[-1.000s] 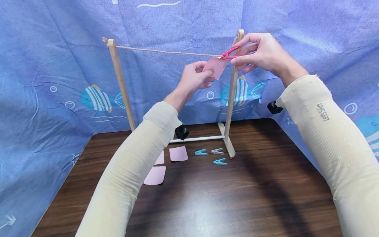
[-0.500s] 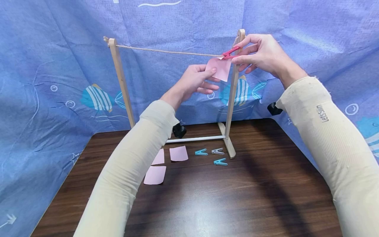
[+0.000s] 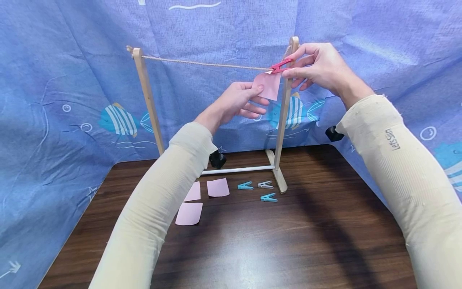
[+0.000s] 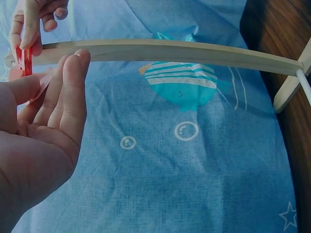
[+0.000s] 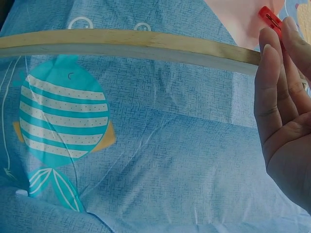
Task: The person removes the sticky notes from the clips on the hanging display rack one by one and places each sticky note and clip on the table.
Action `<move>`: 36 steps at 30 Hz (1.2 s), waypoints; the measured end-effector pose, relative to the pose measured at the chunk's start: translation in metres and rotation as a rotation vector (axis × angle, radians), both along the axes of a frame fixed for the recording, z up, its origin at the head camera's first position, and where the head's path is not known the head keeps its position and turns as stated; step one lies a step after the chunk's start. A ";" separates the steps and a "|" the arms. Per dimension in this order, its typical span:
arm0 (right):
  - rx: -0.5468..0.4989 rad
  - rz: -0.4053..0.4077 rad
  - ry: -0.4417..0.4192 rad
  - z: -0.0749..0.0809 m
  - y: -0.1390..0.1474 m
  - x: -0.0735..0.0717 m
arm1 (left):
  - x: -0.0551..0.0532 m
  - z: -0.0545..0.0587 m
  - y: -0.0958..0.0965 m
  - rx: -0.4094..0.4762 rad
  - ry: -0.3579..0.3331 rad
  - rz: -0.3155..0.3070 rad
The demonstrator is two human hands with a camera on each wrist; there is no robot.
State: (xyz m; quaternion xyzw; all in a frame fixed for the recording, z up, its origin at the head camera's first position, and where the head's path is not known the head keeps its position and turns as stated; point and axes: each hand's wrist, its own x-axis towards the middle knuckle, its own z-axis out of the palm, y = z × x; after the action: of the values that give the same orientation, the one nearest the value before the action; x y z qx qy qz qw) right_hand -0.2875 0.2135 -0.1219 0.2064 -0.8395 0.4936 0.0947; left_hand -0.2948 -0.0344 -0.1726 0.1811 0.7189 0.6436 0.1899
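Observation:
My left hand [image 3: 240, 100] pinches a square of pink paper [image 3: 268, 89] between thumb and fingers, just under the right end of a rope [image 3: 202, 62]. With thumb and index finger my right hand [image 3: 319, 66] holds the handles of a red clothespin [image 3: 279, 66]. The clothespin's nose lies at the paper's top edge and the rope, beside the right wooden post [image 3: 283, 116]. In the right wrist view the red clothespin [image 5: 270, 18] shows against the pink paper [image 5: 235, 17]. The left wrist view has the paper mostly behind the left hand's fingers.
On the dark wooden table [image 3: 288, 241] lie several pink paper squares [image 3: 218, 187], one partly behind the left sleeve. Two blue clothespins [image 3: 268, 197] and a grey one [image 3: 265, 184] lie near the stand's right foot [image 3: 278, 176]. A white bar [image 3: 242, 170] joins the stand low down.
The left hand has shifted slightly right and down, and the paper has turned to hang flatter toward the camera. The right hand and red clothespin have stayed nearly in place.

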 end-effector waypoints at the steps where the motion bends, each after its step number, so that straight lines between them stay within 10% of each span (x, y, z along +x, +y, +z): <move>1: 0.000 0.000 0.002 0.000 0.000 0.000 | 0.000 0.000 0.000 -0.008 0.005 -0.006; 12: -0.008 -0.016 -0.007 -0.001 -0.002 0.001 | 0.002 0.000 -0.004 -0.140 0.032 -0.088; 36: -0.115 -0.006 0.005 -0.005 -0.002 0.002 | 0.003 0.001 -0.009 -0.128 0.021 -0.049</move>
State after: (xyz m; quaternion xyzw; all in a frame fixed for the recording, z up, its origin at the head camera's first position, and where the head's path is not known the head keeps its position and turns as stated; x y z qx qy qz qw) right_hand -0.2852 0.2115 -0.1273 0.1994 -0.8102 0.5402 0.1099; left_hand -0.2919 -0.0429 -0.1720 0.1929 0.7559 0.5896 0.2091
